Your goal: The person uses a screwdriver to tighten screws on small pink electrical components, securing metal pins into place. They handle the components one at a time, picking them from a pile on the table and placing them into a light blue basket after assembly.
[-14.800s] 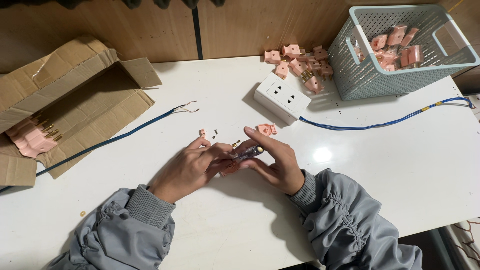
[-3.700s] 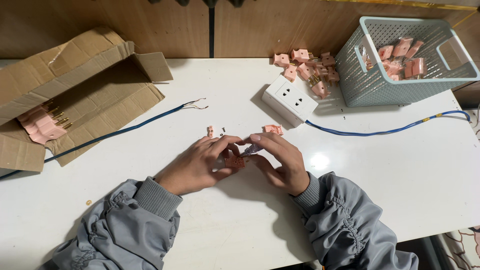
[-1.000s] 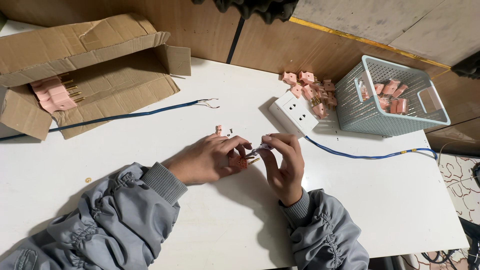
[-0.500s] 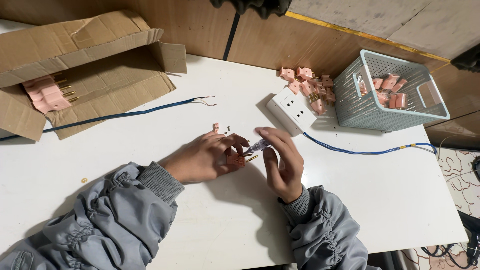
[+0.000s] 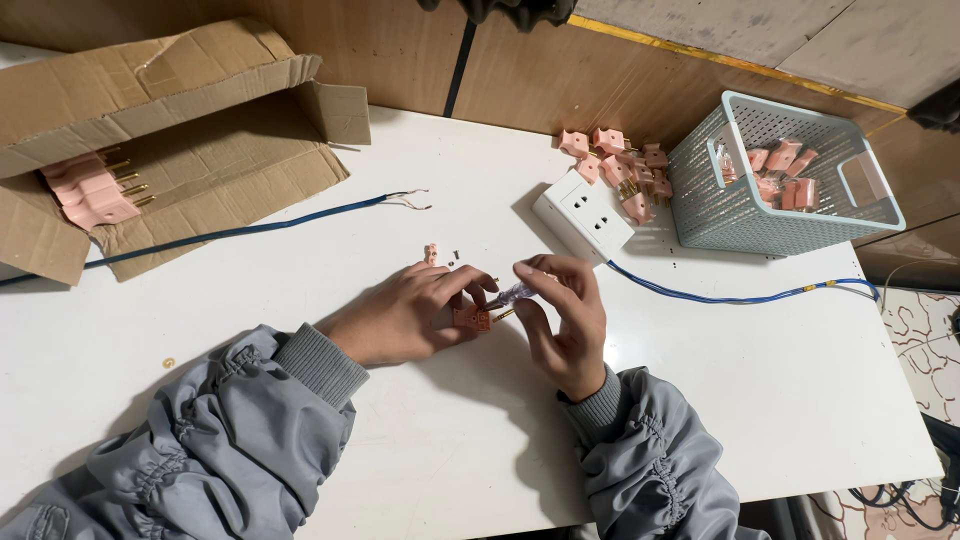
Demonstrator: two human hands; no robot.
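left hand: your left hand (image 5: pixel 405 318) rests on the counter (image 5: pixel 300 300), fingers curled down over a small pink plug (image 5: pixel 472 319), pinning it between fingertips and thumb.
right hand: your right hand (image 5: pixel 565 325) pinches a small screwdriver (image 5: pixel 512 294) with a clear handle between thumb and forefinger; its tip points at the pink plug.
pink plug: it sits on the counter right between your two hands, near the middle of the counter; a brass prong sticks out on its right side.
loose bits: a small pink piece (image 5: pixel 431 253) and a tiny screw (image 5: pixel 456 254) lie just beyond your left fingers.
socket block: a white socket block (image 5: pixel 582 211) lies past your right hand, with a blue cable (image 5: pixel 730 296) running off to the right.
plug pile: a heap of pink plugs (image 5: pixel 620 170) sits between the socket block and the basket.
basket: a pale green mesh basket (image 5: pixel 700 190) stands at the far right, more pink plugs inside.
box: an open cardboard box (image 5: pixel 200 110) lies at the far left with pink plugs in it; a second blue wire (image 5: pixel 250 229) with bare ends runs out from beside it.
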